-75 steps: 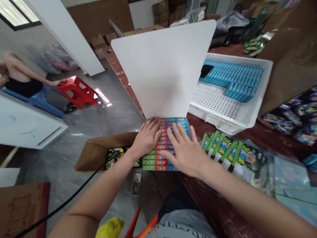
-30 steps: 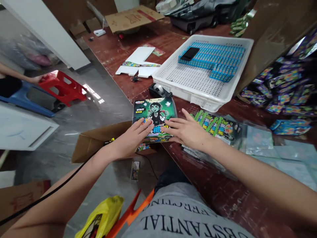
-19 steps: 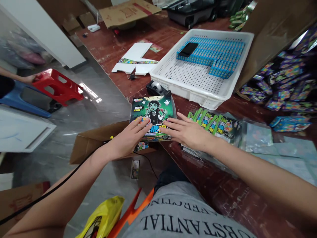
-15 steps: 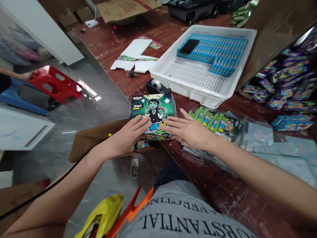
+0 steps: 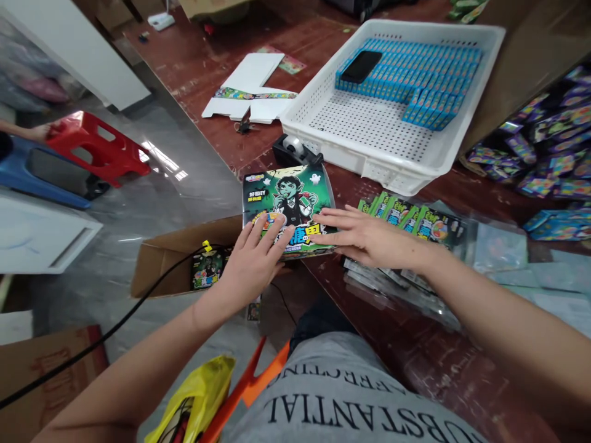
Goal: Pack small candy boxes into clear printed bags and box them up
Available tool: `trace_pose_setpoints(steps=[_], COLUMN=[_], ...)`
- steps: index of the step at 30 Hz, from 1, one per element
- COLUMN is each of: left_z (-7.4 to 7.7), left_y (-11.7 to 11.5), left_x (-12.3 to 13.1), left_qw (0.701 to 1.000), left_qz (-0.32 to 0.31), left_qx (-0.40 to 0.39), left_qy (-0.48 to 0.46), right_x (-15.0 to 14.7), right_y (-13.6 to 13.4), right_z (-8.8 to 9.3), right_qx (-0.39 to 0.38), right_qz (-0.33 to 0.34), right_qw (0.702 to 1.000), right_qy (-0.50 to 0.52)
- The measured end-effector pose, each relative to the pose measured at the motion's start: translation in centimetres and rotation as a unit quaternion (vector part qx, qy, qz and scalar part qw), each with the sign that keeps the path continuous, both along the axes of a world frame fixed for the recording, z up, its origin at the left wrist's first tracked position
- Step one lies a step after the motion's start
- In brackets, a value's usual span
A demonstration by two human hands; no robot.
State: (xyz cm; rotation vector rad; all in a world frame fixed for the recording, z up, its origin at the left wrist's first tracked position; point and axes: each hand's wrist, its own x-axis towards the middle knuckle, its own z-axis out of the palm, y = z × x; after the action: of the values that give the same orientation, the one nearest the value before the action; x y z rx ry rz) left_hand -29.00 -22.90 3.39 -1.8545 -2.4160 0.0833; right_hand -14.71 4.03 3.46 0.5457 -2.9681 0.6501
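Note:
A green candy box printed with a cartoon vampire and small ghosts lies at the corner of the red table, its lid down. My left hand rests on the lid's near left part, fingers spread. From the right, my right hand lays its stretched fingers along the lid's right edge. Close by that hand is a row of green and black candy packets in clear wrapping. Directly behind the box stands a black tape dispenser with a roll of tape.
A white basket holds rows of small blue boxes and a black phone. White cut cardboard lies to its left. Below the table edge, an open carton contains a similar box. Someone's hand grips a red stool at left.
My left hand has shifted slightly down, its fingers more widely spread. The right hand has slid a little rightward toward the box's edge. The view has tilted down, showing more of the carton.

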Motion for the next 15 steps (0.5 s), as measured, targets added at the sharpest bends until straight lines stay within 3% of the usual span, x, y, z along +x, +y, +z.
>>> trace_pose_setpoints(steps=[11, 15], left_z=[-0.2, -0.7], left_y=[0.8, 0.5], left_x=[1.2, 2.0], left_qw=[0.999, 0.998], left_qz=[0.035, 0.064], left_qx=[-0.001, 0.021], left_qy=[-0.040, -0.002], right_x=[0.9, 1.0], right_y=[-0.1, -0.5], right_z=[-1.6, -0.9], right_qx=[0.005, 0.011], right_qz=[-0.015, -0.014], right_qw=[1.000, 1.000], right_qy=[-0.002, 0.015])
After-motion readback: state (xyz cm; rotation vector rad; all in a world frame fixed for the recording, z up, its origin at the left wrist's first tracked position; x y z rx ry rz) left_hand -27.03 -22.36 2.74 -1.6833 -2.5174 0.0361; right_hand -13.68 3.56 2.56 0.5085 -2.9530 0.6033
